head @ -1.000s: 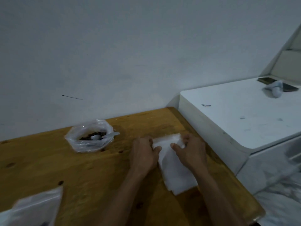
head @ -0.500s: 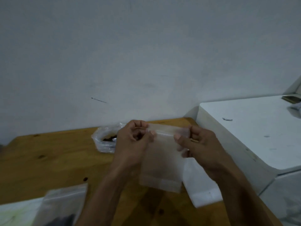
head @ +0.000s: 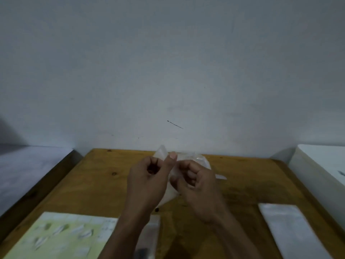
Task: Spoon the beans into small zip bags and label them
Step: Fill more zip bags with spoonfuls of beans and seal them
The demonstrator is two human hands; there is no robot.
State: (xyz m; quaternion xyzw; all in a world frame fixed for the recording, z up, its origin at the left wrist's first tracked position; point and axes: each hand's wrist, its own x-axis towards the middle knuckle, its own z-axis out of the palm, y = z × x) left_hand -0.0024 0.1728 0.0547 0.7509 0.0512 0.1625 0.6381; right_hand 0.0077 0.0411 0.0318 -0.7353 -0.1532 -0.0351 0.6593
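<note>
While both hands pinch the zip bag (head: 168, 193) above the table (head: 104, 184) middle, left hand (head: 149, 180) at nine o'clock, right hand (head: 197, 186) at three, it looks light, limp and slippery; grip the lips beside the zip.

1. label sheet (head: 61, 238): blurred, print unreadable, cut by the bottom edge.
2. bag stack (head: 291, 230): cut at the bottom edge.
3. zip bag (head: 168, 195): mostly hidden behind both hands.
</note>
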